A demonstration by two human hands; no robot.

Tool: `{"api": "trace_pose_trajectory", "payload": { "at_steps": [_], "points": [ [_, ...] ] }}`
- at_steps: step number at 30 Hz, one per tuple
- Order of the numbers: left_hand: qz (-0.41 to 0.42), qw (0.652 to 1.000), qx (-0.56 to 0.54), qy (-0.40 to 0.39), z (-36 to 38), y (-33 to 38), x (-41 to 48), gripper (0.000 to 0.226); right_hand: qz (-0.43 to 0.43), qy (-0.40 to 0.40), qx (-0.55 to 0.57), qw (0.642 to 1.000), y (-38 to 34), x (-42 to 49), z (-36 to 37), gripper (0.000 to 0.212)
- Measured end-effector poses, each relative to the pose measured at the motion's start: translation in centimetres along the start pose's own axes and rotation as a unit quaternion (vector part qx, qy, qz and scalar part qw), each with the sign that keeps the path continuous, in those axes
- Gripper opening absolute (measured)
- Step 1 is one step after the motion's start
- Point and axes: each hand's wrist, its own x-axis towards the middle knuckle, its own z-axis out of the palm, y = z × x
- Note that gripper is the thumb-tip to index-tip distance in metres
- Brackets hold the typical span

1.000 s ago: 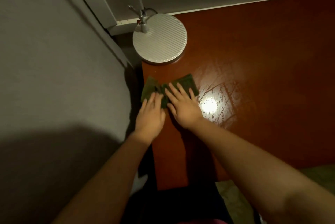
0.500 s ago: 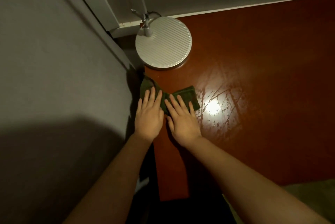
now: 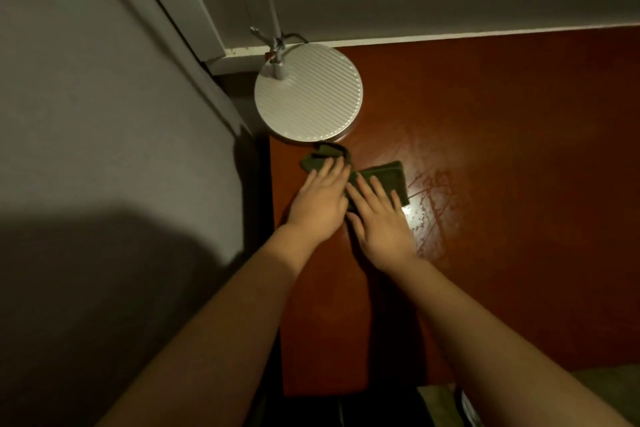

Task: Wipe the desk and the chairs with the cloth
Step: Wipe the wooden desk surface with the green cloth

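Two hands lie flat on a dark green cloth [image 3: 384, 175], side by side and nearly touching. The left hand [image 3: 320, 200] presses with straight fingers on the cloth's bunched left end. The right hand [image 3: 381, 226] presses with straight, slightly spread fingers on the flatter right part. Neither hand curls round the fabric; both palms face down.

The cloth rests on the reddish-brown tabletop [image 3: 502, 184], close to its left edge and just in front of a round white lamp base [image 3: 308, 94] with a ribbed top. The crumpled end of the cloth comes right up to the base's near rim; whether they touch cannot be told. A thin metal stem [image 3: 277, 59] rises from the far left side of the base.

Just right of the right hand, a bright glare [image 3: 407, 210] sits on the glossy wood, with pale streaks around it. A grey wall [image 3: 104, 115] runs along the tabletop's left side, with a dark gap between them, and a paler wall backs the far edge. Both bare forearms reach in from the bottom of the view.
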Motion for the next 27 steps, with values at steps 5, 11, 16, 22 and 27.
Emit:
{"api": "trace_pose_trajectory", "payload": {
  "at_steps": [5, 11, 16, 22, 27],
  "points": [
    [0.031, 0.998, 0.001, -0.058, 2.1, 4.2, -1.2, 0.061, 0.152, -0.002, -0.041, 0.987, 5.8, -2.1, -2.5, 0.058],
    [0.009, 0.999, 0.011, -0.038, 3.6, 2.9, -6.5, 0.061, 0.182, -0.051, -0.021, 0.982, 2.9, -3.8, -1.7, 0.063],
    [-0.036, 0.999, -0.026, 0.029, 5.0, -1.1, -13.5, 0.061, 0.121, -0.070, -0.014, 0.990, -4.2, -7.8, 2.5, 0.068],
    [-0.077, 0.989, -0.059, 0.111, 7.2, -2.2, -19.6, 0.056, 0.041, -0.109, -0.028, 0.993, -7.8, -10.6, 5.4, 0.067],
    [-0.161, 0.973, -0.030, 0.162, 9.1, 2.2, -19.7, 0.045, -0.022, -0.106, -0.046, 0.993, -5.1, -14.0, 5.5, 0.064]
  ]
}}
